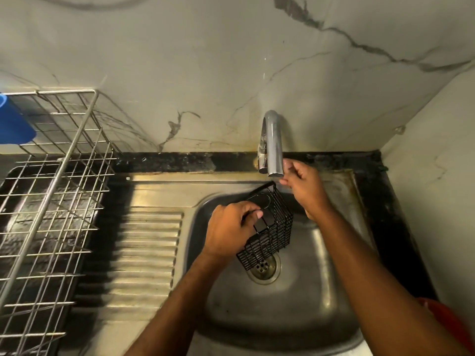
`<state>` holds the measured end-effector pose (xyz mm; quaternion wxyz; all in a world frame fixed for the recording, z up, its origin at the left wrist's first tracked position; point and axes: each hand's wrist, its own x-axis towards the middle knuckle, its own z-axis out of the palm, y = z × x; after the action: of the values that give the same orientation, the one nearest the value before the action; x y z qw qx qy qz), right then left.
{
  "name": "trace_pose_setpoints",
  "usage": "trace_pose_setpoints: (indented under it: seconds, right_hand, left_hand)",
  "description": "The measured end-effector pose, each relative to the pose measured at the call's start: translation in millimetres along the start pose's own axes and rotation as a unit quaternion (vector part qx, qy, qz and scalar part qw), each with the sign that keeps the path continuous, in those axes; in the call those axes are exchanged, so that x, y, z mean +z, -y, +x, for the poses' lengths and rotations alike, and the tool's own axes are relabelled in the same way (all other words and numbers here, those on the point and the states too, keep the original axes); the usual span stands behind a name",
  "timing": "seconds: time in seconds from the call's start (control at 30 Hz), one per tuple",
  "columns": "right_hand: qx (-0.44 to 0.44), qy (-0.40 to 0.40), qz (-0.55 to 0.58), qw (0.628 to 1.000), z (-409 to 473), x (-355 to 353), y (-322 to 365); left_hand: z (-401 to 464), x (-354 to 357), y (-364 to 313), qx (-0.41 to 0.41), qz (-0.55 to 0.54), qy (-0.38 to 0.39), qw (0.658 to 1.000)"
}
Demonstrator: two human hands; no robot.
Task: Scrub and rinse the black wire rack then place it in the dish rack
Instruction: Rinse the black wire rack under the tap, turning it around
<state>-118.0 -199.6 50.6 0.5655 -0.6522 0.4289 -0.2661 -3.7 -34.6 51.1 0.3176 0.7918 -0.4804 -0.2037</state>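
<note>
The black wire rack is a small basket held tilted over the steel sink basin, above the drain. My left hand grips its top edge from the left. My right hand is raised to the mouth of the chrome tap, fingers loosely curled just under and beside the spout, apart from the rack. No water stream is visible. The metal dish rack stands at the left on the counter.
A blue cup sits in the dish rack's far corner. A ribbed steel drainboard lies between dish rack and basin. A marble wall rises behind, with a side wall at the right. Something red shows at the lower right.
</note>
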Motion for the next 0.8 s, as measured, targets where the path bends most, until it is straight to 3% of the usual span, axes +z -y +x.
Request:
trace_pose_setpoints:
  seconds: [0.1,0.27,0.4,0.47,0.57,0.7,0.8]
  right_hand:
    - [0.018,-0.022,-0.021,0.999,-55.0,-11.1,-11.5]
    - [0.142,-0.028,-0.051,0.988,-137.5,-13.8,-39.8]
    - [0.193,-0.023,-0.101,0.976,-163.3,-13.6,-46.5]
    - [0.18,-0.028,-0.059,0.982,-173.9,-12.5,-39.0]
    - [0.18,-0.021,0.005,0.984,-182.7,-9.9,-29.3]
    - [0.151,-0.06,0.077,0.984,-192.9,-7.3,-13.6]
    - [0.101,-0.096,0.127,0.982,-199.9,-6.9,-3.4]
  left_hand:
    - [-8.3,-7.6,-0.2,-0.034,-0.02,-0.031,0.999]
    - [-36.7,-25.5,-3.4,-0.111,-0.114,-0.104,0.982]
    - [-68.6,-32.0,-1.5,-0.207,-0.331,-0.128,0.912]
    - [-85.3,-39.5,-0.9,-0.239,-0.406,-0.133,0.872]
    - [-99.7,-50.3,-0.6,-0.244,-0.456,-0.145,0.843]
    - [-122.7,-72.9,-6.4,-0.2,-0.455,-0.195,0.845]
    - [-142.7,-91.9,-17.5,-0.188,-0.435,-0.138,0.87]
